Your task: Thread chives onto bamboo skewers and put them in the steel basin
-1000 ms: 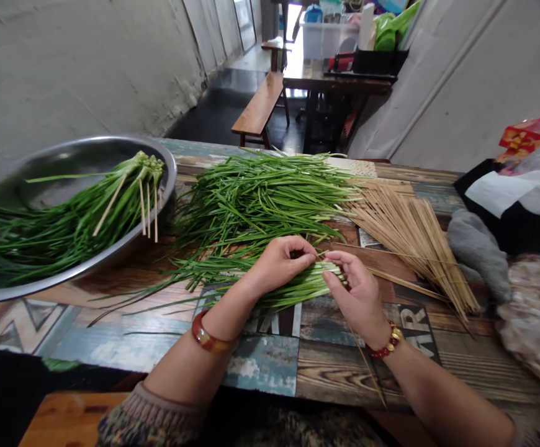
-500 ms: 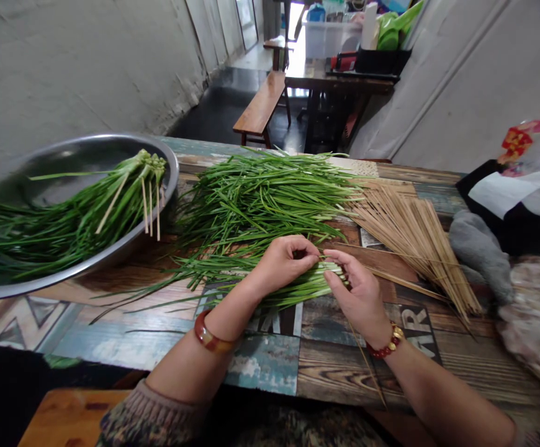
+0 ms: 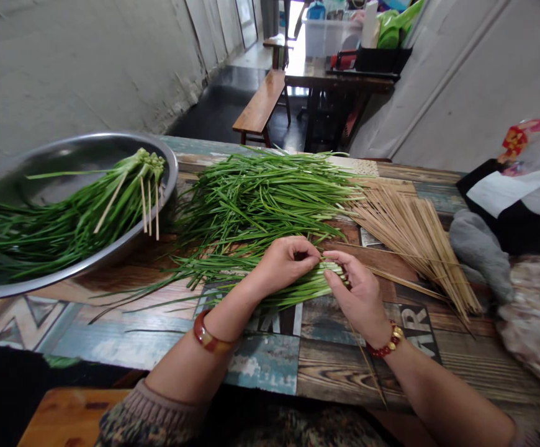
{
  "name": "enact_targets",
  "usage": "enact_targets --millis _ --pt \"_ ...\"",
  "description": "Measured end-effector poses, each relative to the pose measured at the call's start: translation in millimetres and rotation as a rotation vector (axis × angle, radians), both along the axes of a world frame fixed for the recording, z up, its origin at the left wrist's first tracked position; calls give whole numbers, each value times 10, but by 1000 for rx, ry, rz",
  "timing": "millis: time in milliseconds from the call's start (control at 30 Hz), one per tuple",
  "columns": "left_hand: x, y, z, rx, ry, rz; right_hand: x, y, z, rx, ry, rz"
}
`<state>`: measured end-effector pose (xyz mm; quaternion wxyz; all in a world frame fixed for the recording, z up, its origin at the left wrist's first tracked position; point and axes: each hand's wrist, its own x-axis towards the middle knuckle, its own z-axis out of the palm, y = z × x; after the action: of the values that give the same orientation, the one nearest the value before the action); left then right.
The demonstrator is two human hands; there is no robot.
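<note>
On the patterned tabletop lies a small bunch of garlic chives (image 3: 293,293), its pale stem ends pointing right. My left hand (image 3: 282,266) is closed over it, thumb and forefinger pinched at the stems. Facing it, my right hand (image 3: 360,295) curls its thumb and fingers round the stem ends. A thin bamboo skewer (image 3: 369,367) slants out below my right hand toward the table's near edge; its upper end is hidden. Just beyond my hands spreads a larger pile of chives (image 3: 270,192). Loose bamboo skewers (image 3: 419,242) lie fanned out to the right.
At left a steel basin (image 3: 173,180) holds chives (image 3: 65,233) with several skewers poking from their stem ends. A grey cloth-like thing (image 3: 479,251) and a clear bag (image 3: 533,316) of pale pieces sit at right. A bench (image 3: 263,102) stands beyond the table.
</note>
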<state>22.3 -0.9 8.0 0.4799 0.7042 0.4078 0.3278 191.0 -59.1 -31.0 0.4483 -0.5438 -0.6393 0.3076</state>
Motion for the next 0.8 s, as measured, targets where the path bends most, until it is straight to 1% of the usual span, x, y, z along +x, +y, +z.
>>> enact_targets --millis 300,600,800 --pt "-13 11 7 26 22 -35 -7 1 25 -7 2 3" --pt "-23 9 36 -24 35 -59 0 1 24 -10 -27 7" --pt "-47 18 54 -28 47 -80 -2 24 51 29 -56 11"
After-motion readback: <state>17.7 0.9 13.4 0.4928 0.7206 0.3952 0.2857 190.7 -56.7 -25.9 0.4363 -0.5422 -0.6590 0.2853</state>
